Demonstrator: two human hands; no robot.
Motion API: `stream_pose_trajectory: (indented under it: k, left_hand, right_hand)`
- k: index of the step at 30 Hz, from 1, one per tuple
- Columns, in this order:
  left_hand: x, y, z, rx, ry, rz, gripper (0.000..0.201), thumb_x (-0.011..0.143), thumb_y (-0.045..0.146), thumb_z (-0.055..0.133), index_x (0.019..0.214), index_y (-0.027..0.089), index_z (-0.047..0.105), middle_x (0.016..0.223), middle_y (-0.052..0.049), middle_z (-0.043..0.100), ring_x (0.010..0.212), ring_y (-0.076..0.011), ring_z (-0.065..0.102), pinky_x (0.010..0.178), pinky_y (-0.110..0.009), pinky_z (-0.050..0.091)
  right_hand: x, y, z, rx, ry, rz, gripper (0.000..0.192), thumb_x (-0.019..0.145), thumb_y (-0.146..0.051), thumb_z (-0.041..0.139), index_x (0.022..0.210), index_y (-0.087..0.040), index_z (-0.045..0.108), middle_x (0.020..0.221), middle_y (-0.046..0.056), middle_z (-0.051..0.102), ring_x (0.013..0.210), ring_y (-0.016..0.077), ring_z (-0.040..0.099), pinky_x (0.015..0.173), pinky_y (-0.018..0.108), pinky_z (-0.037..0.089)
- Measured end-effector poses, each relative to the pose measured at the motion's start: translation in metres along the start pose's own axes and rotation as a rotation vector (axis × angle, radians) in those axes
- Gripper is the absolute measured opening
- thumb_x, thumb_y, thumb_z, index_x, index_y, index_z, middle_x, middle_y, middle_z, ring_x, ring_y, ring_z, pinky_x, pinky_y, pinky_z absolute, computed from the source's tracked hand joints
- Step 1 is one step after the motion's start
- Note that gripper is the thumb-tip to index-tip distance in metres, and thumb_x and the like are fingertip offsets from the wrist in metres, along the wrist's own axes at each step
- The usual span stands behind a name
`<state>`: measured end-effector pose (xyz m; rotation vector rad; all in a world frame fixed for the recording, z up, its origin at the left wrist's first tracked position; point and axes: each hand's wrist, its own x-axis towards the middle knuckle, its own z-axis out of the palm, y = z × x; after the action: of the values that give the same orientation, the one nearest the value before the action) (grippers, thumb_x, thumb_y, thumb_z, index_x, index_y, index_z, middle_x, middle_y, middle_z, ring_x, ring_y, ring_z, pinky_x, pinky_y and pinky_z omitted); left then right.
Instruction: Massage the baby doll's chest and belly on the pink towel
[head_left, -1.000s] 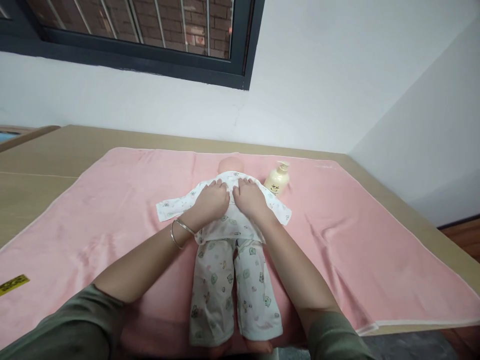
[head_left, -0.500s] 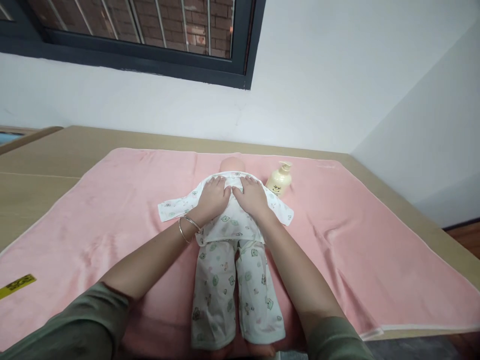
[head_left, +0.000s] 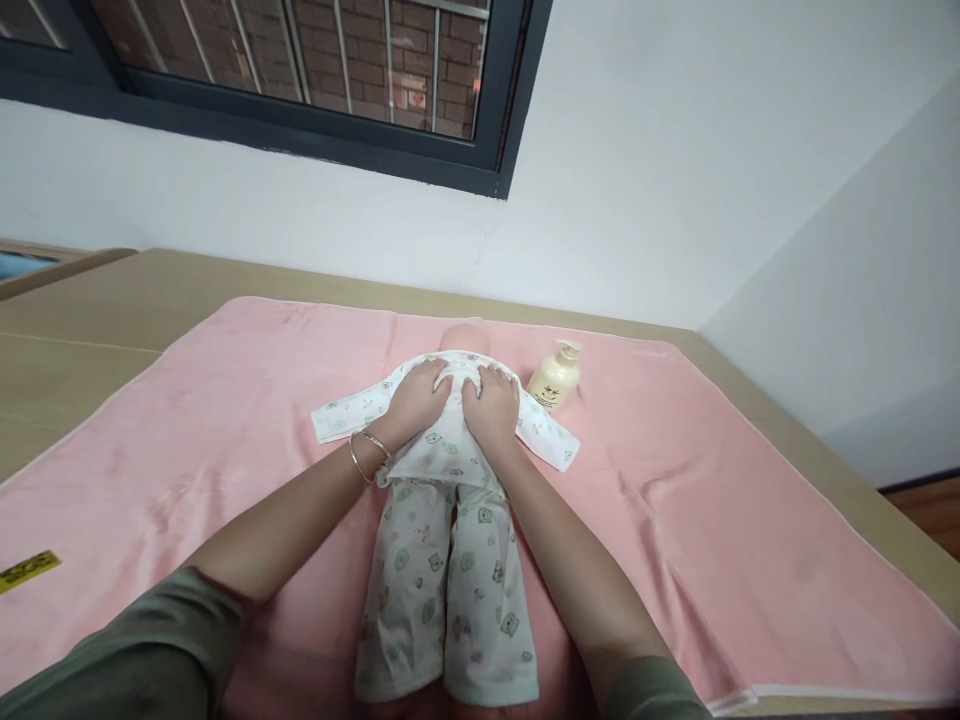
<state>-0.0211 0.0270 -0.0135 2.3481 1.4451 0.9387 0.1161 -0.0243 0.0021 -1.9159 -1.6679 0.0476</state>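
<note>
A baby doll lies on a pink towel, head away from me, dressed in a white printed shirt and trousers. My left hand rests flat on the upper back of the doll's shirt, a thin bracelet on the wrist. Right beside it, my right hand presses the same part of the shirt, fingers spread toward the collar. The doll's bare head shows just beyond my fingertips. Neither hand grips anything; both lie on the cloth.
A cream pump bottle stands on the towel just right of the doll's shoulder. The towel covers a tan tabletop that meets white walls at the back and right. A yellow label lies at the towel's left.
Both hands have slid up the doll's back toward the collar and drawn closer together. The doll's legs now lie closer together and angled slightly left.
</note>
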Motion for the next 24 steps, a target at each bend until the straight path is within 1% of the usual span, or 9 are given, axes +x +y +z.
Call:
stream_pose_trajectory:
  k: [3,5,9,11,13,17,19,22,24]
  left_hand:
    - [-0.005,0.007,-0.002,0.089,-0.004,0.037,0.049,0.102,0.029,0.037,0.134,0.003,0.061,0.140,-0.020,0.066,0.134,-0.0291,0.059,0.120,-0.044,0.042]
    - [-0.013,0.016,-0.002,0.185,0.018,0.065,0.047,0.101,0.026,0.036,0.133,0.002,0.062,0.136,-0.022,0.067,0.133,-0.0304,0.060,0.119,-0.046,0.043]
    - [-0.030,0.033,0.000,0.296,0.046,0.192,0.041,0.098,0.018,0.039,0.125,0.004,0.066,0.132,-0.023,0.068,0.131,-0.0332,0.060,0.119,-0.049,0.041]
    - [-0.030,0.035,-0.003,0.266,0.032,0.217,0.039,0.096,0.017,0.041,0.124,0.005,0.066,0.133,-0.023,0.067,0.132,-0.0333,0.059,0.119,-0.049,0.040]
    - [-0.022,0.031,-0.008,0.192,0.000,0.171,0.038,0.096,0.018,0.040,0.123,0.006,0.065,0.132,-0.022,0.068,0.129,-0.0323,0.060,0.116,-0.048,0.042]
    - [0.001,0.014,-0.024,-0.027,-0.139,0.092,0.035,0.100,0.025,0.034,0.102,0.014,0.068,0.110,-0.014,0.075,0.106,-0.0265,0.068,0.100,-0.041,0.053]
    - [0.005,0.010,-0.029,-0.082,-0.181,0.060,0.037,0.102,0.028,0.032,0.095,0.017,0.067,0.101,-0.010,0.075,0.096,-0.0242,0.068,0.092,-0.039,0.054]
    - [-0.002,0.018,-0.029,0.032,-0.167,0.047,0.035,0.101,0.026,0.034,0.098,0.015,0.067,0.102,-0.013,0.074,0.098,-0.0263,0.068,0.093,-0.041,0.053]
    - [-0.011,0.027,-0.027,0.168,-0.144,0.099,0.032,0.098,0.022,0.037,0.100,0.012,0.068,0.104,-0.017,0.073,0.101,-0.0288,0.067,0.097,-0.043,0.051]
  right_hand:
    - [0.003,0.005,-0.004,-0.003,-0.041,-0.017,0.047,0.100,-0.030,0.044,0.139,-0.012,0.062,0.148,0.016,0.060,0.143,0.0293,0.048,0.124,0.046,0.024]
    - [0.007,0.011,-0.009,0.005,-0.083,-0.069,0.047,0.100,-0.031,0.046,0.140,-0.012,0.062,0.147,0.015,0.061,0.141,0.0277,0.049,0.123,0.043,0.027]
    - [0.016,0.018,-0.020,0.004,-0.158,-0.138,0.046,0.101,-0.031,0.043,0.140,-0.016,0.062,0.147,0.012,0.061,0.138,0.0254,0.053,0.119,0.039,0.034]
    - [0.014,0.012,-0.024,-0.056,-0.179,-0.115,0.047,0.102,-0.031,0.041,0.142,-0.015,0.059,0.149,0.013,0.059,0.140,0.0285,0.051,0.119,0.043,0.035]
    - [0.004,-0.002,-0.027,-0.160,-0.198,-0.104,0.049,0.102,-0.030,0.040,0.144,-0.010,0.057,0.149,0.018,0.058,0.140,0.0324,0.050,0.118,0.046,0.036]
    - [-0.024,-0.032,-0.030,-0.377,-0.198,-0.176,0.050,0.103,-0.029,0.039,0.144,-0.003,0.053,0.146,0.027,0.057,0.134,0.0367,0.056,0.107,0.046,0.047]
    - [-0.029,-0.036,-0.030,-0.400,-0.190,-0.191,0.049,0.103,-0.029,0.038,0.142,-0.004,0.055,0.144,0.026,0.059,0.132,0.0365,0.058,0.105,0.046,0.048]
    - [-0.016,-0.022,-0.028,-0.303,-0.199,-0.167,0.048,0.105,-0.029,0.034,0.141,-0.008,0.058,0.146,0.022,0.060,0.136,0.0337,0.055,0.111,0.045,0.044]
    - [0.000,-0.004,-0.025,-0.209,-0.215,-0.162,0.052,0.106,-0.033,0.036,0.147,-0.007,0.053,0.152,0.020,0.055,0.144,0.0328,0.048,0.118,0.044,0.037]
